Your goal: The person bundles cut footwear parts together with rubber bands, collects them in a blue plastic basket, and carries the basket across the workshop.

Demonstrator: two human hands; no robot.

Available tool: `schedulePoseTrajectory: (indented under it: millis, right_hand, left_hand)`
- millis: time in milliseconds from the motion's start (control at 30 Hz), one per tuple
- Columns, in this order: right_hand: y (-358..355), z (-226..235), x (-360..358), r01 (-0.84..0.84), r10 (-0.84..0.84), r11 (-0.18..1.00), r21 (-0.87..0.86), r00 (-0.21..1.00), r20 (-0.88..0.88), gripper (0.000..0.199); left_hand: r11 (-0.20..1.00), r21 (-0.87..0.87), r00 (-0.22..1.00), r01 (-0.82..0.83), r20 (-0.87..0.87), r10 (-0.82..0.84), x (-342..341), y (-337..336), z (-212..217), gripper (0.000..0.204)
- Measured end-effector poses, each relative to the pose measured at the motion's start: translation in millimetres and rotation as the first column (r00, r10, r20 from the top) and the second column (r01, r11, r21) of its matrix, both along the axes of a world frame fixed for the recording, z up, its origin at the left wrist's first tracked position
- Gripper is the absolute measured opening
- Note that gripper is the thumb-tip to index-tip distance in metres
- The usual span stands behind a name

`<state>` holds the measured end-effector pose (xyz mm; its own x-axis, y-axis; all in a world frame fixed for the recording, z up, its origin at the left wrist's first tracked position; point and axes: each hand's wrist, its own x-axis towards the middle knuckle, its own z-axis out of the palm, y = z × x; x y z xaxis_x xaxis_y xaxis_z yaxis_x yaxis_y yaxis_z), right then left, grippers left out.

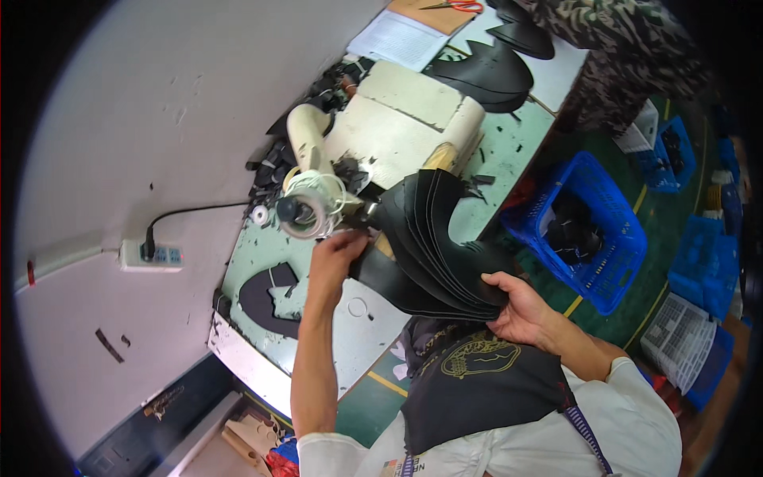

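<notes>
Your two hands were apart from each other, both at one fanned stack of black curved pieces (433,262); your right hand (520,306) was clamped on its near right end, thumb on top and fingers underneath; your left hand (338,258) was at its left edge, fingers bent, though you could not tell from this view whether they pinched it; the stack sloped over the near side of one pale green table (497,159), just in front of one white machine (397,119), its layers overlapping too closely to count; left of your left forearm lay one black U-shaped piece (258,302); beyond the machine were two more groups of black pieces (489,79) and one pair of scissors (465,5) with orange-red handles; one white power strip (155,256) held one black plug (149,246); one large blue basket (617,254) with black material inside stood on the floor to your right
</notes>
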<state>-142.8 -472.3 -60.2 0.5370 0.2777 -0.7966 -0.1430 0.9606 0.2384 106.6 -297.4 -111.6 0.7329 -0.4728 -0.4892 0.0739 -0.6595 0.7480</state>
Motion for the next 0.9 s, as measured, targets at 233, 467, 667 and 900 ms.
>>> schedulePoseTrajectory:
  millis: [233, 467, 667, 900]
  right_hand:
    - [1.2, -7.6, -0.2, -0.003, 0.003, 1.0, 0.013, 1.0, 0.021, 0.022]
    - [-2.0, -5.0, -2.9, 0.006, -0.006, 1.0, 0.004, 1.0, 0.013, 0.023]
    - [-5.1, 5.3, 4.4, 0.018, -0.019, 1.0, -0.025, 0.999, -0.04, 0.024]
    - [-2.6, -17.8, -12.2, 0.034, -0.046, 0.997, 0.073, 0.985, 0.166, 0.021]
  left_hand:
    - [0.993, 0.08, 0.995, -0.087, -0.042, 0.091, -3.8, 11.1, -3.3, 0.024]
    - [0.997, -0.024, 0.991, -0.067, -0.12, 0.063, 1.8, 6.0, -8.1, 0.026]
    - [0.994, 0.101, 1.0, -0.029, 0.013, 0.027, -6.2, 3.4, 8.1, 0.021]
    - [0.99, 0.094, 0.994, -0.103, -0.011, 0.104, -4.2, -4.5, 12.7, 0.02]
